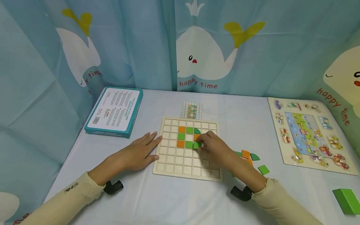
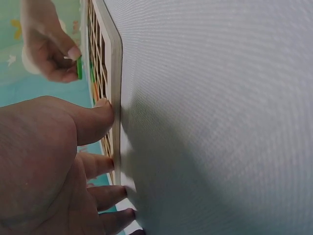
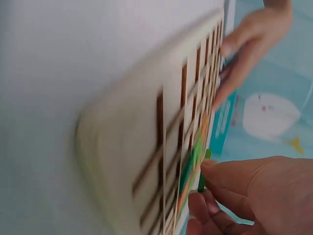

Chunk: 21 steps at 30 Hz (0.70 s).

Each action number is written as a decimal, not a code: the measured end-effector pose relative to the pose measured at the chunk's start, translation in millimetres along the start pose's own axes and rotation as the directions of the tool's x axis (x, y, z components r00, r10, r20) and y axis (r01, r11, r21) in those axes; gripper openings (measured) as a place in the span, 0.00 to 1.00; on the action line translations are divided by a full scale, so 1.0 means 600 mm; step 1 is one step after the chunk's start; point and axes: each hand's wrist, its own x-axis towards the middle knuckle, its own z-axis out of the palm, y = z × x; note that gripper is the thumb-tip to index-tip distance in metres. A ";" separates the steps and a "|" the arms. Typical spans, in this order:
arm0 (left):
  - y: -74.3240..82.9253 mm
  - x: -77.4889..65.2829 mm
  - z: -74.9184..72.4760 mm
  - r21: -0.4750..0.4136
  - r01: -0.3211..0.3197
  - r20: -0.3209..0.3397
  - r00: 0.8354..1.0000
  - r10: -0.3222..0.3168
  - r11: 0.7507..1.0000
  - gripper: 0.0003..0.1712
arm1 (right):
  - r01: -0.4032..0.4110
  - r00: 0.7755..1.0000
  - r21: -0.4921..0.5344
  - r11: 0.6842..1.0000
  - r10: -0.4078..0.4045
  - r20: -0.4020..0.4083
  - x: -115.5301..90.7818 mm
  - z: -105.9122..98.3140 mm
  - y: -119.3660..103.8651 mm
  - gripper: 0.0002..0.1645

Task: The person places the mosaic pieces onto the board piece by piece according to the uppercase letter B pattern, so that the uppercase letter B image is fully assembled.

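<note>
Fingers (image 3: 230, 174) of the right hand (image 1: 216, 149) pinch a thin green tile (image 3: 207, 164) between thumb and fingertips, with only the tile's thickness parting them. It is held just above the wooden grid board (image 1: 166, 159), near the right end of the lowest row of coloured tiles (image 1: 182, 129). Judging by its look, the tile should be light, stiff and rather smooth, unlikely to break but easy to let slip or twist; opposite edges seem the best hold, leaving its underside free.

Along the board's left edge, the left hand (image 1: 139, 150) lies with fingers extended and spread, thumb and fingertips touching the rim and gripping nothing. Beyond the far edge is a small pattern card (image 1: 192, 110). Loose tiles (image 1: 263, 169) lie right of the board, partly hidden by the right forearm. Farther out on the desk (image 1: 146, 202) are a teal-edged box (image 1: 112, 112), a picture puzzle (image 1: 320, 162) and a green block (image 1: 345, 201).
</note>
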 end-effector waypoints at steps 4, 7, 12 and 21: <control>0.000 0.001 0.001 0.000 0.001 0.001 1.000 -0.001 1.000 0.43 | 0.064 0.998 0.007 0.998 -0.063 -0.009 0.007 0.021 -0.020 0.14; 0.000 0.001 0.000 -0.001 0.002 0.002 1.000 -0.002 1.000 0.43 | 0.133 0.990 -0.037 0.990 -0.135 -0.049 0.012 0.036 -0.031 0.11; 0.001 -0.001 -0.002 -0.009 0.004 0.001 1.000 -0.004 1.000 0.43 | 0.192 0.975 -0.117 0.974 -0.203 -0.093 0.019 0.056 -0.045 0.08; 0.001 -0.003 -0.003 -0.013 0.004 0.005 1.000 -0.004 1.000 0.43 | 0.179 0.975 -0.171 0.969 -0.197 -0.098 0.026 0.065 -0.065 0.07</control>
